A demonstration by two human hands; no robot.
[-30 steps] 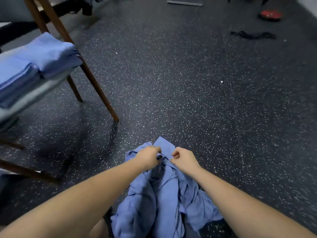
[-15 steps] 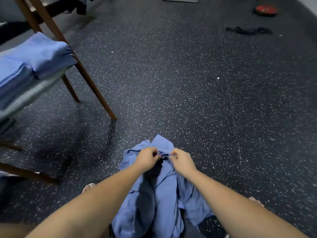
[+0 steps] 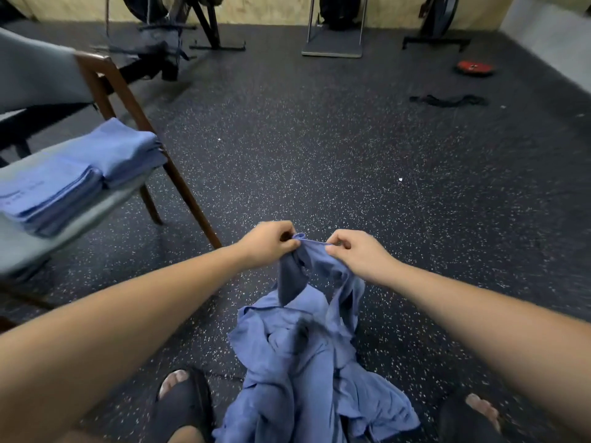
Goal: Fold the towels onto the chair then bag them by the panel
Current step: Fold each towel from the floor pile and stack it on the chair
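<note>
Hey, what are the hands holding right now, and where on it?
Both hold one blue towel: the left hand and right hand pinch its upper edge, close together, and the rest hangs down toward the crumpled pile below.

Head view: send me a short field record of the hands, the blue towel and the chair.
Left hand: grip is a pinch on the towel's top edge
Right hand: pinches the same edge, close beside the left
Towel: blue, lifted, hanging crumpled, not spread
Heap: loose blue cloth on the floor below the hands
Folded towels: two blue stacks side by side on the chair seat
Chair: wooden legs, grey seat, on the person's left
</note>
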